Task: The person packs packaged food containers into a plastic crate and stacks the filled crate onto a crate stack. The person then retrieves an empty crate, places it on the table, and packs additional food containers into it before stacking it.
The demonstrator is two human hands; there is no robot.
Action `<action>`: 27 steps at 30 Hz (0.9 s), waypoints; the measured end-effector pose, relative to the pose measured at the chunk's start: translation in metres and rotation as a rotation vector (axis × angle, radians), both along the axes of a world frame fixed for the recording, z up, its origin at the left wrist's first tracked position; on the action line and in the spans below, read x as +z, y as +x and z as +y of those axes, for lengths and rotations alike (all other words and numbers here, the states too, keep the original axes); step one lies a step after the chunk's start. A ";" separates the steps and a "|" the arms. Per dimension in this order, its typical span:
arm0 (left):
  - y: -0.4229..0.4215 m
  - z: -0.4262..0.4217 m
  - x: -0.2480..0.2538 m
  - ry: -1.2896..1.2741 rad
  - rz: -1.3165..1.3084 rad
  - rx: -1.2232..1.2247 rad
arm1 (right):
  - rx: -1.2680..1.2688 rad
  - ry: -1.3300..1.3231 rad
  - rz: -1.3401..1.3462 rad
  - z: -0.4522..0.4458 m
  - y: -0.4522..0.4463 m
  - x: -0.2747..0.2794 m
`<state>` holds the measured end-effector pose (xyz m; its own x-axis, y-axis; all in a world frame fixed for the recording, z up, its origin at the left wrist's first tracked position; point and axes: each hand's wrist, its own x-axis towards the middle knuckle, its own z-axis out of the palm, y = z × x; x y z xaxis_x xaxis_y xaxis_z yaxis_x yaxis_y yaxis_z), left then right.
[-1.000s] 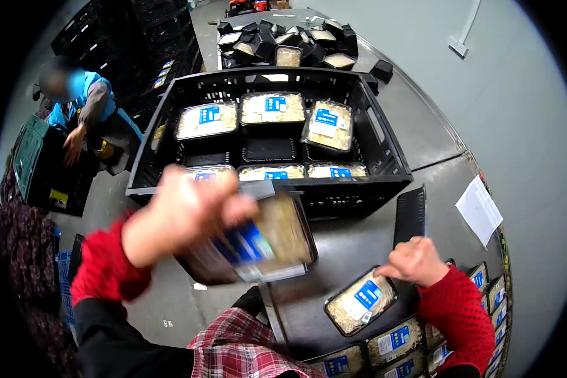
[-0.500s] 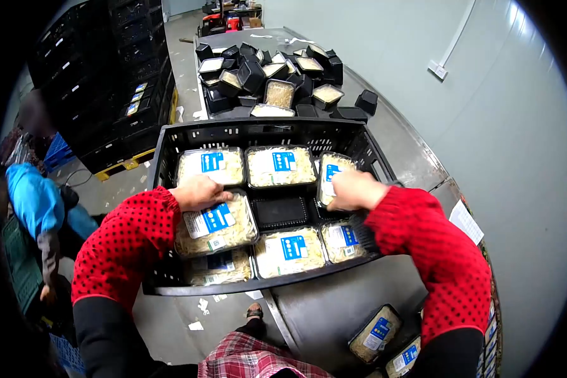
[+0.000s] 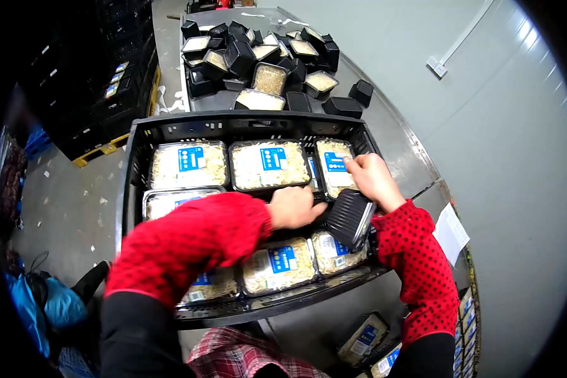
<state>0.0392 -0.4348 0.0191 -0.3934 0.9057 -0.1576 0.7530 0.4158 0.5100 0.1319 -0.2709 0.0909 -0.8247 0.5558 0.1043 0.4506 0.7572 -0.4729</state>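
A black slotted crate (image 3: 189, 120) in front of me holds clear-lidded trays of pale strands with blue-and-white labels. My left hand (image 3: 294, 206) reaches over the middle of the crate, one digit stretched to the right; its other fingers are partly hidden in the gap between packs. On the right, my right hand (image 3: 377, 181) grips the right edge of a tilted pack (image 3: 335, 165), thumb by its label. Just under that hand, a black ribbed tray (image 3: 351, 219) stands tipped with its underside showing. My left sleeve covers part of a left-hand pack (image 3: 160, 203).
Beyond the crate, black trays (image 3: 269, 79) of food lie heaped on a metal table (image 3: 384, 129). Stacked black crates (image 3: 101, 88) stand on a yellow pallet at left. More packs (image 3: 363, 337) lie below right. Another person's blue clothing (image 3: 63, 302) shows at lower left.
My left hand has let go of the left pack, which now sits lower in the crate, and moved right to the middle. The right-hand pack and the black tray beneath my right hand are tilted differently.
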 end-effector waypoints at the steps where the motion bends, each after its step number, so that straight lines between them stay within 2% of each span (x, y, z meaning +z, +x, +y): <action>1: 0.008 0.027 -0.015 0.061 -0.122 0.178 | -0.061 -0.052 -0.012 -0.005 0.008 0.016; 3: 0.012 0.069 -0.042 0.150 -0.299 0.204 | -0.008 -0.003 -0.028 -0.004 0.018 0.011; 4: 0.017 0.080 -0.045 0.185 -0.361 0.298 | 0.052 0.064 -0.113 -0.007 0.019 0.005; 5: 0.014 0.105 -0.079 0.286 -0.364 0.261 | 0.113 0.111 -0.094 -0.011 0.021 -0.009; 7: -0.006 0.114 -0.068 0.279 -0.286 0.049 | 0.063 0.157 -0.061 -0.036 0.028 -0.016; 9: -0.024 0.114 -0.032 0.118 -0.143 -0.055 | 0.095 0.109 -0.062 -0.046 0.031 -0.009; 11: -0.056 0.131 -0.020 -0.124 0.140 -0.403 | 0.122 0.057 -0.065 -0.058 0.031 -0.012; 13: -0.067 0.118 0.014 -0.305 -0.015 -0.157 | 0.148 0.105 -0.083 -0.073 0.023 -0.017; 14: -0.055 0.091 0.053 -0.308 -0.138 0.033 | 0.186 0.088 -0.074 -0.076 0.019 -0.020; 15: -0.064 0.089 0.032 -0.135 -0.014 -0.036 | 0.199 0.086 -0.063 -0.080 0.014 -0.024; 18: -0.065 0.081 0.032 -0.198 0.117 -0.226 | 0.343 -0.075 -0.031 -0.080 0.004 -0.044; 19: -0.064 0.084 0.036 -0.203 0.305 -0.344 | 0.429 -0.118 -0.146 -0.070 0.004 -0.048; 21: -0.063 0.090 0.044 -0.262 0.380 -0.459 | 0.628 -0.042 -0.198 -0.042 0.020 -0.050; 22: -0.068 0.100 0.030 -0.239 0.407 -0.494 | 0.658 -0.103 -0.251 -0.030 0.026 -0.047; 23: -0.068 0.110 0.022 -0.318 0.342 -0.433 | 0.684 -0.165 -0.310 -0.022 0.031 -0.044; 24: -0.063 0.109 0.027 -0.303 0.274 -0.488 | 0.664 -0.218 -0.330 -0.021 0.035 -0.043; 26: -0.046 0.093 0.047 -0.247 0.203 -0.539 | 0.721 0.053 -0.561 -0.024 0.043 -0.037; 27: -0.039 0.090 0.051 -0.219 0.314 -0.526 | 0.730 0.157 -0.677 -0.027 0.047 -0.037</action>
<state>-0.0003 -0.3447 0.0700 0.0369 0.9499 -0.3104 0.9838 0.0200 0.1782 0.1791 -0.2982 0.0542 -0.8708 -0.0884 -0.4836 -0.0113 0.9870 -0.1600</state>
